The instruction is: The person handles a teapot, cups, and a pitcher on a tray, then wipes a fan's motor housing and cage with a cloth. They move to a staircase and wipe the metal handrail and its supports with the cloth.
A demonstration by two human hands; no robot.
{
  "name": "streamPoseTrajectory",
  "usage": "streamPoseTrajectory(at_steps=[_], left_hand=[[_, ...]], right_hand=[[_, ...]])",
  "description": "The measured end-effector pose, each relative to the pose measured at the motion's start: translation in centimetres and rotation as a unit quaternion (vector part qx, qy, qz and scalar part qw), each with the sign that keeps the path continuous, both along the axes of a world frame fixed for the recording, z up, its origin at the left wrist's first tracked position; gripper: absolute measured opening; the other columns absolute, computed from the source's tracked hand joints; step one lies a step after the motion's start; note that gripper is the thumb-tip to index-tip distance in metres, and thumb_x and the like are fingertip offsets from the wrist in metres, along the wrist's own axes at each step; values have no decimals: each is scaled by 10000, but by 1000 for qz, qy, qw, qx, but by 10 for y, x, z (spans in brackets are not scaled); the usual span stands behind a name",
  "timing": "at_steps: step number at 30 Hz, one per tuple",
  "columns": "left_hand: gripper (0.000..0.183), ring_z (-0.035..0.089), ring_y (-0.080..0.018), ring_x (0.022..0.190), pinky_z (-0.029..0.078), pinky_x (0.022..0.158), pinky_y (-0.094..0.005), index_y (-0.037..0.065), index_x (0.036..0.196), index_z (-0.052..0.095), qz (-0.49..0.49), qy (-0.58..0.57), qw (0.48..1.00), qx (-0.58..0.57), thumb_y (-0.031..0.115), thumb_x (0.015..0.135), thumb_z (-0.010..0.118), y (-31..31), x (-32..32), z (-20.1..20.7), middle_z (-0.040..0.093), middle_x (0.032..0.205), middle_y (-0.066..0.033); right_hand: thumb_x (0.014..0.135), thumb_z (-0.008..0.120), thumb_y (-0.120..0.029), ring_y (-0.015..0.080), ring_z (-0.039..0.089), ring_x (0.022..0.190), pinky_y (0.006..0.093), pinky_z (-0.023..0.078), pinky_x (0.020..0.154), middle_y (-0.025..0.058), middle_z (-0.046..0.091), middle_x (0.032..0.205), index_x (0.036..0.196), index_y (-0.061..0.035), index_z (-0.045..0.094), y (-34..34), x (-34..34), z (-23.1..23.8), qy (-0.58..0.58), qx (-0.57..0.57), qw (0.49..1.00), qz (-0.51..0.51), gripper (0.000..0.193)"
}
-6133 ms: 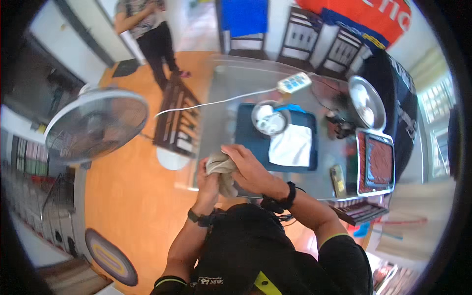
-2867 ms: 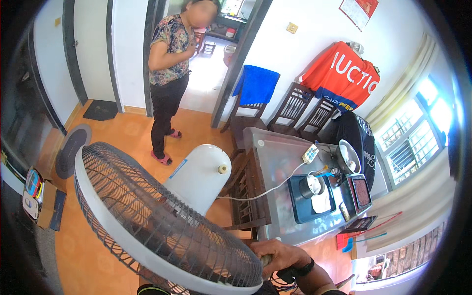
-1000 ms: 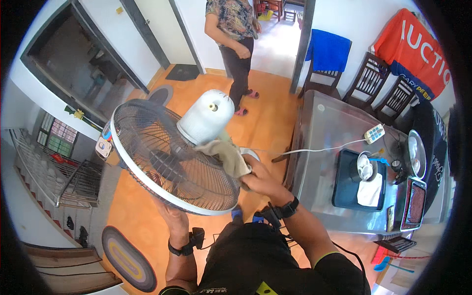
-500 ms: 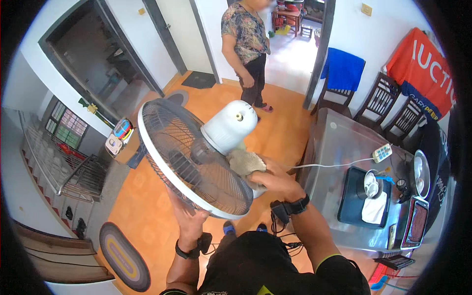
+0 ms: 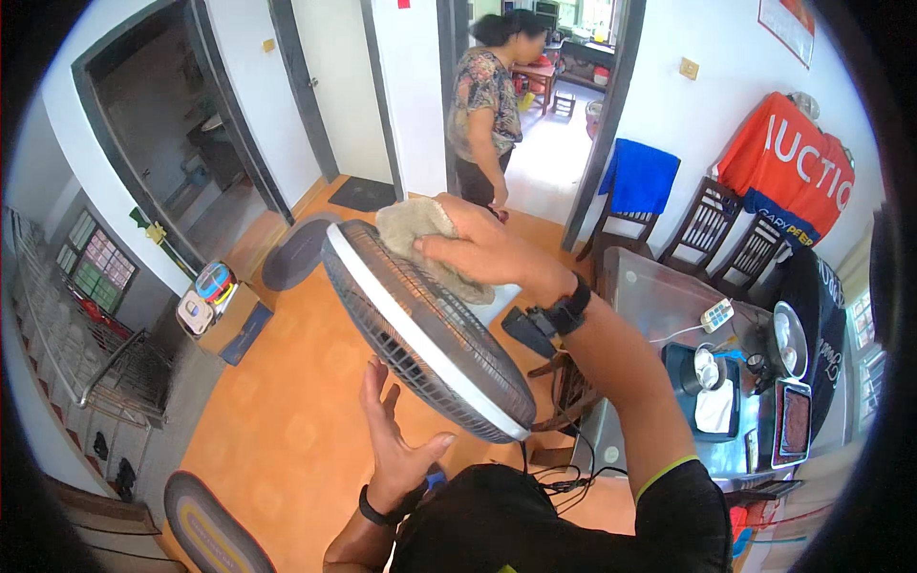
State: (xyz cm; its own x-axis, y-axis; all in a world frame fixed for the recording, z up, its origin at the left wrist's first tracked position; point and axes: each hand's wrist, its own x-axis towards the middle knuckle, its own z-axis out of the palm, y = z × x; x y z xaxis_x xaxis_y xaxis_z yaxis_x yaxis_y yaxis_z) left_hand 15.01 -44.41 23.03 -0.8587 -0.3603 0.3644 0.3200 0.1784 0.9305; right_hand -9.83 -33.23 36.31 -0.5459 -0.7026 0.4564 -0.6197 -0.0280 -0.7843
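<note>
A fan head with a white rim [image 5: 420, 349] and dark wire grille is tilted in front of me. My right hand [image 5: 482, 244] grips a beige cloth [image 5: 411, 224], pressing it on the upper back side of the grille. Behind that hand and the cloth, most of the fan's white motor housing is hidden. Below the rim, my left hand [image 5: 401, 449] has its fingers spread and holds nothing; it appears apart from the grille.
Right of me stands a table [image 5: 621, 382] bearing a dark tray [image 5: 676, 387], a metal basin [image 5: 789, 339] and a power strip [image 5: 716, 315]. Chairs [image 5: 702, 215] line the wall. Another person [image 5: 482, 124] stands by the doorway. Far left, a box [image 5: 229, 320] sits on the floor.
My left hand has let go of the fan's rim and opened. My right hand has carried the cloth up and left over the grille. The fan head has turned; the other person now faces the doorway.
</note>
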Motion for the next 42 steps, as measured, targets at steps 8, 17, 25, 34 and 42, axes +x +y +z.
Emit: streamPoseTrajectory(at_steps=[8, 17, 25, 34, 42], left_hand=[[1248, 277, -358, 1478, 302, 1163, -559, 54, 1604, 121, -28, -29, 995, -88, 369, 681, 900, -39, -16, 0, 218, 1614, -182], [1222, 244, -439, 1480, 261, 1197, -485, -22, 1580, 158, -55, -7, 991, -122, 332, 695, 922, -50, -24, 4, 209, 1593, -297], [1239, 249, -447, 1474, 263, 1194, -497, -32, 1571, 184, -25, -23, 989, -144, 383, 674, 932, -45, -24, 8, 218, 1584, -304], [1341, 232, -454, 1469, 251, 1188, -538, -8, 1579, 141, -13, 9, 989, -149, 368, 598, 974, -47, -35, -8, 173, 1596, -294], [1290, 222, -458, 1470, 238, 1189, -535, -25, 1562, 162, -61, 42, 982, -175, 282, 609, 975, -63, -47, -5, 155, 1595, -308]], right_hand=[[943, 569, -187, 229, 580, 1154, 358, 434, 1017, 169, 622, 1239, 1355, -16, 512, -13, -68, -40, 51, 256, 965, 25, 449], [907, 590, -185, 316, 633, 1030, 383, 486, 895, 203, 664, 1078, 1169, 44, 614, -29, -69, -23, 38, 232, 971, -39, 349], [853, 593, -169, 162, 638, 943, 314, 510, 828, 91, 679, 1038, 1187, 34, 629, -20, 26, 82, -23, 85, 994, 63, 393], [656, 765, -135, 220, 603, 855, 312, 460, 760, 81, 633, 971, 1200, -28, 677, 30, 58, 78, 166, 116, 976, 84, 562], [692, 806, -28, 284, 641, 898, 358, 509, 783, 104, 652, 966, 1005, -36, 696, 107, 129, 34, 74, 157, 984, -42, 332]])
